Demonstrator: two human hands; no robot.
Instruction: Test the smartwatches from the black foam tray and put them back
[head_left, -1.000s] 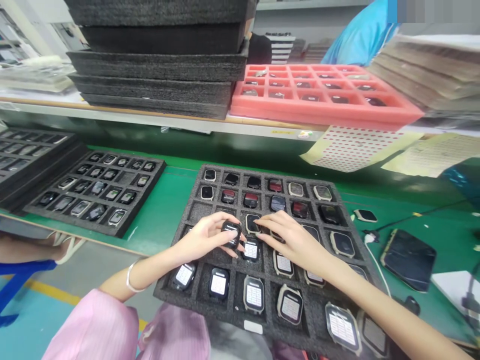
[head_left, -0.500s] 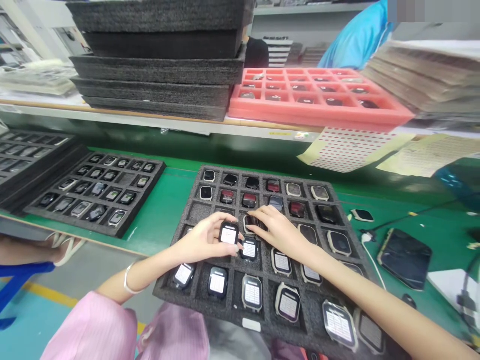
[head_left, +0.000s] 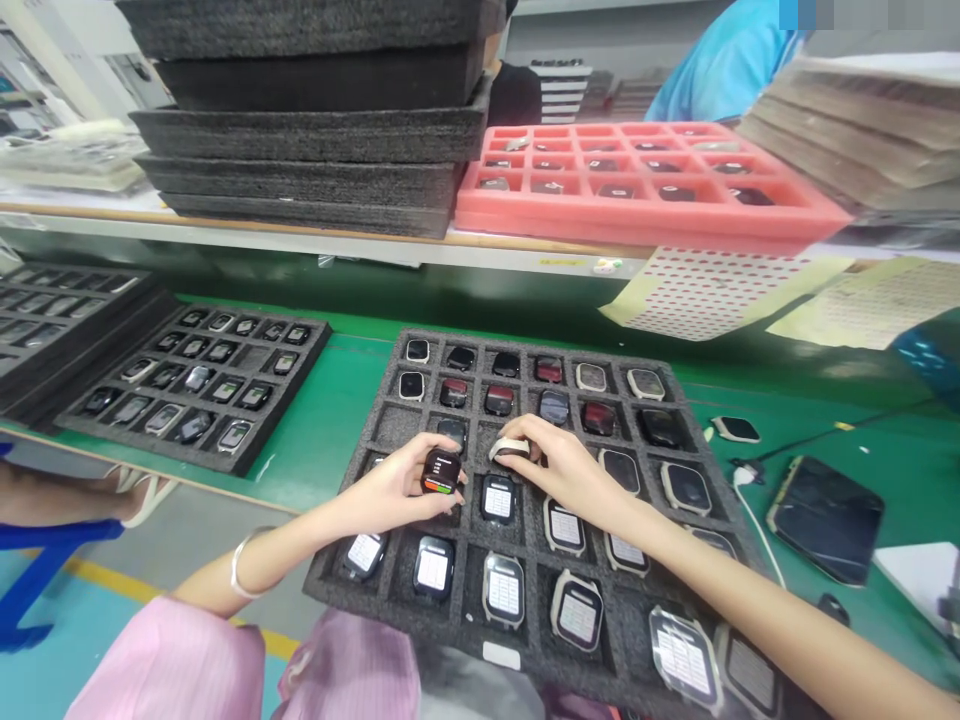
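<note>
Between the thumb and fingers of my left hand [head_left: 409, 480] is a black smartwatch case [head_left: 442, 472] without a strap, its lit screen showing white text and a red and green strip at the bottom. My right hand [head_left: 559, 462] pinches a pale-framed smartwatch case [head_left: 511, 447], tilted on edge over its compartment. Both hands are above a dark grey foam tray [head_left: 501, 628] with square compartments. A black watch with a white lit screen [head_left: 498, 499] sits just below, between the hands. Several watches in the nearer rows show white screens; those farther back are dark or reddish.
Another foam tray of watches [head_left: 247, 440] lies left on the green bench [head_left: 315, 400]. A pink foam tray [head_left: 652, 225] and stacked black foam [head_left: 307, 140] stand on the shelf. At right are a loose watch [head_left: 736, 429], a dark tablet-like device [head_left: 825, 518] and a white cable [head_left: 757, 520].
My left hand has shifted slightly left with its watch, whose screen went from white to dark with red and green. My right fingers have tipped the pale watch up on edge.
</note>
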